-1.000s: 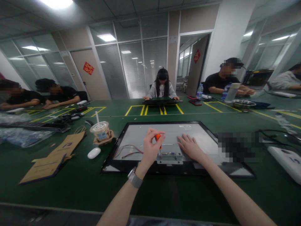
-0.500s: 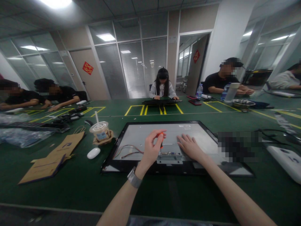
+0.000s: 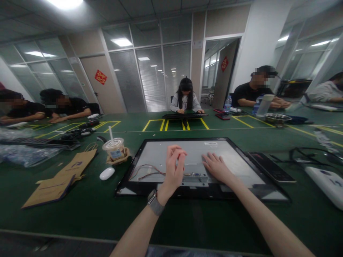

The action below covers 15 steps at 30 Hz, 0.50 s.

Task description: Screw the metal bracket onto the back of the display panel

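Observation:
A black-framed display panel [image 3: 230,157] lies face down on the green table, its grey metal back up. My left hand [image 3: 174,167] is curled round an orange-handled screwdriver, held upright over a small metal bracket [image 3: 195,178] at the panel's near edge; only a bit of orange shows between the fingers. My right hand [image 3: 217,167] lies flat with fingers spread on the panel's back, just right of the bracket. Thin red and white wires [image 3: 144,171] trail across the panel to the left of my left hand.
A lidded drink cup with straw [image 3: 115,150], a white mouse [image 3: 107,174] and a flat brown paper bag [image 3: 61,175] lie left of the panel. A dark phone [image 3: 272,167], black cables and a white device [image 3: 325,182] lie right. Several other people sit around the table's far sides.
My left hand has turned around the screwdriver, its fingers now covering most of the orange handle. My right hand has stayed flat on the panel.

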Each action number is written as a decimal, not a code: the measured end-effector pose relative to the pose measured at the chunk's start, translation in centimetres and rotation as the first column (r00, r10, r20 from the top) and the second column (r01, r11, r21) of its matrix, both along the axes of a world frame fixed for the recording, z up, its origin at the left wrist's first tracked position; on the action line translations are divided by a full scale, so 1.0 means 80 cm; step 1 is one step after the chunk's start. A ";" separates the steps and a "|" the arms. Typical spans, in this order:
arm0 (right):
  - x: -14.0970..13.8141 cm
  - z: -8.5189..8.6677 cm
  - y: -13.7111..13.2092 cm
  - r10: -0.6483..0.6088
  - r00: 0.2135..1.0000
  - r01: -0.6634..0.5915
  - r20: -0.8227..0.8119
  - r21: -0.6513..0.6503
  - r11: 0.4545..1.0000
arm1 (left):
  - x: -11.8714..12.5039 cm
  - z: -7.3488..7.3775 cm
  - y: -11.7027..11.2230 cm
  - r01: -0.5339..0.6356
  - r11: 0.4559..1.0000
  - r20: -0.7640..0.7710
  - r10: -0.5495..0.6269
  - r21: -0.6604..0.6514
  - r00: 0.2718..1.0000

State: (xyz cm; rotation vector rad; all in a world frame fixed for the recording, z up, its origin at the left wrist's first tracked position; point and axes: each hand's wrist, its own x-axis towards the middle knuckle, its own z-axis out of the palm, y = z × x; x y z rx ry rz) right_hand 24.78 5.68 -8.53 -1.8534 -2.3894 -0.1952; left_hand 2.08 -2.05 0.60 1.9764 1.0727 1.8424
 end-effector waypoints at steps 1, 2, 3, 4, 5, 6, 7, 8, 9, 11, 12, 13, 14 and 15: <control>0.000 0.001 0.000 -0.001 1.000 0.001 -0.001 -0.003 1.000 | 0.000 0.000 0.000 0.021 1.000 0.010 -0.021 -0.009 1.000; -0.001 0.002 -0.001 -0.004 1.000 0.004 0.000 -0.008 1.000 | -0.001 0.000 0.000 0.043 0.999 0.026 -0.043 -0.016 0.999; -0.002 0.004 -0.002 -0.009 1.000 0.009 0.002 -0.013 1.000 | -0.001 0.000 0.001 0.072 0.997 0.045 -0.070 -0.028 0.997; -0.002 0.006 -0.003 -0.013 1.000 0.013 0.006 -0.019 1.000 | -0.001 -0.001 0.002 0.107 0.993 0.070 -0.104 -0.048 0.992; -0.003 0.008 -0.004 -0.015 1.000 0.015 0.013 -0.024 1.000 | 0.000 -0.001 0.003 0.149 0.986 0.098 -0.141 -0.081 0.985; -0.004 0.010 -0.006 -0.014 1.000 0.014 0.020 -0.027 1.000 | 0.000 -0.002 0.004 0.190 0.975 0.128 -0.175 -0.117 0.976; -0.005 0.012 -0.007 -0.011 1.000 0.012 0.027 -0.029 1.000 | 0.001 -0.003 0.005 0.224 0.963 0.153 -0.201 -0.152 0.968; -0.005 0.013 -0.008 -0.008 0.999 0.009 0.033 -0.030 1.000 | 0.001 -0.003 0.006 0.246 0.953 0.168 -0.217 -0.178 0.962; -0.005 0.014 -0.008 -0.007 0.999 0.008 0.039 -0.030 1.000 | 0.001 -0.003 0.007 0.253 0.948 0.172 -0.222 -0.193 0.960; -0.006 0.015 -0.009 -0.010 0.999 0.011 0.045 -0.032 0.999 | 0.001 -0.003 0.007 0.230 0.955 0.144 -0.205 -0.187 0.968; -0.006 0.015 -0.009 -0.011 0.999 0.013 0.047 -0.033 0.999 | 0.001 -0.003 0.007 0.208 0.963 0.118 -0.190 -0.171 0.975; -0.006 0.015 -0.009 -0.012 0.999 0.014 0.048 -0.034 0.999 | 0.000 -0.002 0.006 0.184 0.971 0.086 -0.172 -0.151 0.981; -0.006 0.015 -0.009 -0.012 0.999 0.014 0.047 -0.034 0.999 | 0.000 -0.002 0.006 0.156 0.980 0.051 -0.151 -0.126 0.987; -0.006 0.015 -0.009 -0.012 0.999 0.014 0.045 -0.034 0.999 | 0.000 -0.001 0.006 0.129 0.987 0.018 -0.128 -0.098 0.992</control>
